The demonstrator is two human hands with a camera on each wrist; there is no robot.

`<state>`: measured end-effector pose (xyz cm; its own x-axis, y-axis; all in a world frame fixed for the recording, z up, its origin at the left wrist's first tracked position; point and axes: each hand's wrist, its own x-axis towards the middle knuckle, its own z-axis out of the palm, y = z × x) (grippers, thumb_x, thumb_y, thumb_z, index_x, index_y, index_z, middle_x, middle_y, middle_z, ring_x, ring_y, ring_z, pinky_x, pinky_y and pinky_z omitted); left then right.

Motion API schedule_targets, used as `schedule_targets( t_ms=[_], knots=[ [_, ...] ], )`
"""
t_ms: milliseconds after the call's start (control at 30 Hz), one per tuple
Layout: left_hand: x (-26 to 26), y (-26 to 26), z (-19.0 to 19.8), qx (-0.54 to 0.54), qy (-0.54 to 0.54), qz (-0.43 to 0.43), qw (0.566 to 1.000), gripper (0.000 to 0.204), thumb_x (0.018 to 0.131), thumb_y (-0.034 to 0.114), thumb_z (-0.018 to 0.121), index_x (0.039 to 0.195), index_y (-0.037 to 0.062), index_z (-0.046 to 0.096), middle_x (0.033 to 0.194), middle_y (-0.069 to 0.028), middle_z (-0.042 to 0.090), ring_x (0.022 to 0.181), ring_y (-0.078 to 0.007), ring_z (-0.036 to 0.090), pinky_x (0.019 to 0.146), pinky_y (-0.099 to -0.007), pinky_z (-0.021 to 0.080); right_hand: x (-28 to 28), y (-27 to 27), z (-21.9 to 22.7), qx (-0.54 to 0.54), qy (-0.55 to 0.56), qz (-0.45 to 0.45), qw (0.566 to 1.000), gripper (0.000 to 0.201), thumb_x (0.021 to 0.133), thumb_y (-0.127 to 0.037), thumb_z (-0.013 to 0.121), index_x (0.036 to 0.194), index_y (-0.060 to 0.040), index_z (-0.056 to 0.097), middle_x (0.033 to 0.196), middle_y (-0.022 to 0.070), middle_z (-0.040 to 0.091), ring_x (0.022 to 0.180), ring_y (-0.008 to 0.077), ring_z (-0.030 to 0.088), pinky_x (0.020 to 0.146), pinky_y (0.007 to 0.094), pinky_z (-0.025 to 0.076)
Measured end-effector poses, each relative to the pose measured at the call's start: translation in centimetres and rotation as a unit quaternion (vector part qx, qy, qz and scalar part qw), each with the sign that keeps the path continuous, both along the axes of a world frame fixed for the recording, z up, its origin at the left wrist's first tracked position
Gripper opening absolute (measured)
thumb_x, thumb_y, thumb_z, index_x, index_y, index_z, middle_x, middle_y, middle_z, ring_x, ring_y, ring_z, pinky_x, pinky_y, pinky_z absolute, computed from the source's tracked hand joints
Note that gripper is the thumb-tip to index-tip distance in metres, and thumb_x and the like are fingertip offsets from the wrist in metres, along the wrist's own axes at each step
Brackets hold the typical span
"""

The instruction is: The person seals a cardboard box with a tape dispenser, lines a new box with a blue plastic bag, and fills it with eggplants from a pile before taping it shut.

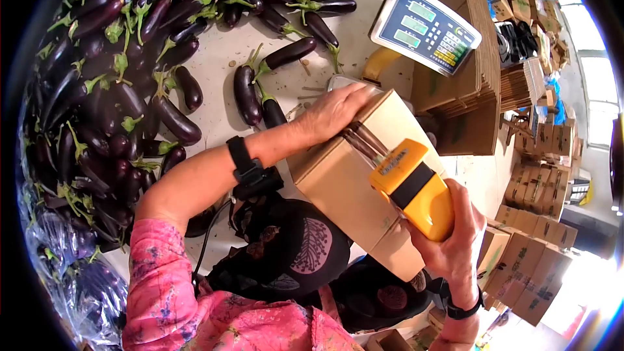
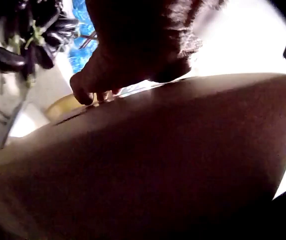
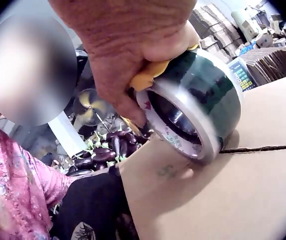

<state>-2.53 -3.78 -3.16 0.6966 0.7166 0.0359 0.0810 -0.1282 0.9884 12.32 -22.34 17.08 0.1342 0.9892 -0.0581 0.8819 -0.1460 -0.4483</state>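
A cardboard box [image 1: 338,188] is tilted in front of the person's lap, its seam running across the upper face. The right hand [image 1: 448,234] grips a yellow tape dispenser [image 1: 416,188] over that seam. Seen from the right wrist, the dispenser's tape roll [image 3: 203,95] is dark green with a pale printed core, its lower rim right at the cardboard. Shiny brownish tape [image 1: 364,142] stretches from the dispenser's front toward the box's far edge. There the left hand [image 1: 328,114] lies across the corner, fingers extended and pressing on the cardboard; its fingertips [image 2: 85,97] show at the edge.
Many eggplants [image 1: 172,120] are heaped on the floor at left, with a few loose ones [image 1: 286,54] near the box. A digital scale [image 1: 426,29] stands at the back beside flattened cardboard [image 1: 478,45]. Packed boxes [image 1: 526,273] line the right side; plastic sheeting [image 1: 78,279] lies lower left.
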Motion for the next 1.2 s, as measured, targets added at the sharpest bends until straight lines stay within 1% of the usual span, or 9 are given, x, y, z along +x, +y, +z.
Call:
schedule_targets(
  t_ms=[67, 167, 267, 533, 567, 667, 800, 1033, 1200],
  knots=[
    [0.6, -0.5, 6.2, 0.107, -0.070, 0.005, 0.992, 0.045, 0.105, 0.032, 0.041, 0.131, -0.0026, 0.053, 0.130, -0.0207, 0.058, 0.123, -0.0292, 0.056, 0.105, -0.0363, 0.042, 0.1, 0.0, 0.1, -0.005, -0.002, 0.007, 1.000, 0.054, 0.069, -0.018, 0.081, 0.114, -0.0034, 0.056, 0.090, 0.0192, 0.065, 0.081, 0.0411, 0.066, 0.071, 0.0427, 0.055],
    [2.6, -1.4, 6.3, 0.286, 0.057, 0.030, 0.956, 0.050, 0.100, 0.038, 0.049, 0.133, 0.0010, 0.050, 0.139, -0.0279, 0.048, 0.116, -0.0448, 0.057, 0.099, -0.0509, 0.047, 0.3, 0.2, 0.4, -0.001, -0.019, 0.023, 1.000, 0.052, 0.070, -0.018, 0.079, 0.112, -0.0032, 0.053, 0.088, 0.0199, 0.062, 0.080, 0.0434, 0.063, 0.069, 0.0476, 0.053],
    [2.8, -1.8, 6.6, 0.381, 0.110, 0.043, 0.917, 0.050, 0.100, 0.039, 0.049, 0.132, 0.0005, 0.052, 0.137, -0.0306, 0.048, 0.118, -0.0449, 0.056, 0.099, -0.0516, 0.047, 0.8, -0.1, 1.0, -0.014, -0.038, 0.037, 0.999, 0.055, 0.071, -0.019, 0.082, 0.114, -0.0016, 0.052, 0.084, 0.0222, 0.064, 0.078, 0.0437, 0.065, 0.067, 0.0453, 0.053],
    [2.3, -2.6, 9.6, 0.376, 0.294, 0.023, 0.879, 0.046, 0.099, 0.037, 0.052, 0.132, 0.0049, 0.056, 0.117, -0.0227, 0.064, 0.092, -0.0415, 0.066, 0.078, -0.0493, 0.055, 5.9, -9.9, 3.3, -0.047, -0.090, -0.030, 0.994, 0.052, 0.069, -0.020, 0.083, 0.112, -0.0051, 0.056, 0.085, 0.0204, 0.065, 0.079, 0.0425, 0.066, 0.069, 0.0446, 0.053],
    [2.4, -2.8, 9.9, 0.368, 0.312, 0.030, 0.876, 0.044, 0.099, 0.035, 0.052, 0.131, 0.0059, 0.056, 0.105, -0.0220, 0.067, 0.089, -0.0415, 0.066, 0.075, -0.0492, 0.055, 7.0, -11.7, 3.2, -0.056, -0.082, -0.041, 0.994, 0.054, 0.068, -0.019, 0.083, 0.112, -0.0045, 0.057, 0.085, 0.0201, 0.065, 0.080, 0.0423, 0.066, 0.070, 0.0420, 0.054],
    [2.3, -3.2, 10.2, 0.455, 0.250, 0.013, 0.854, 0.042, 0.100, 0.038, 0.051, 0.131, 0.0104, 0.055, 0.099, -0.0231, 0.068, 0.088, -0.0448, 0.065, 0.077, -0.0518, 0.053, 9.4, -16.4, 1.1, -0.031, -0.070, -0.056, 0.995, 0.058, 0.066, -0.021, 0.084, 0.115, -0.0031, 0.058, 0.089, 0.0197, 0.066, 0.080, 0.0392, 0.068, 0.072, 0.0391, 0.056],
    [2.5, -2.6, 9.2, 0.403, 0.289, 0.040, 0.868, 0.043, 0.100, 0.040, 0.050, 0.133, 0.0121, 0.053, 0.097, -0.0230, 0.069, 0.091, -0.0446, 0.065, 0.078, -0.0516, 0.051, 11.7, -19.8, -2.0, 0.020, -0.033, -0.059, 0.998, 0.052, 0.071, -0.023, 0.082, 0.113, -0.0062, 0.056, 0.085, 0.0151, 0.062, 0.077, 0.0374, 0.065, 0.068, 0.0425, 0.053],
    [2.7, -2.0, 8.9, 0.407, 0.253, 0.024, 0.877, 0.045, 0.101, 0.042, 0.049, 0.133, 0.0109, 0.054, 0.098, -0.0221, 0.070, 0.091, -0.0429, 0.066, 0.078, -0.0517, 0.052, 12.8, -21.3, -5.4, 0.036, 0.037, -0.080, 0.995, 0.053, 0.072, -0.023, 0.082, 0.115, -0.0046, 0.057, 0.093, 0.0168, 0.066, 0.084, 0.0378, 0.067, 0.073, 0.0406, 0.055],
    [2.7, -1.6, 8.7, 0.424, 0.219, 0.014, 0.879, 0.042, 0.101, 0.039, 0.050, 0.132, 0.0115, 0.054, 0.100, -0.0215, 0.070, 0.093, -0.0416, 0.067, 0.079, -0.0485, 0.053, 12.6, -22.5, -12.4, 0.101, 0.127, -0.104, 0.981, 0.062, 0.070, -0.022, 0.083, 0.121, -0.0035, 0.054, 0.097, 0.0214, 0.066, 0.089, 0.0403, 0.068, 0.077, 0.0414, 0.055]
  ],
)
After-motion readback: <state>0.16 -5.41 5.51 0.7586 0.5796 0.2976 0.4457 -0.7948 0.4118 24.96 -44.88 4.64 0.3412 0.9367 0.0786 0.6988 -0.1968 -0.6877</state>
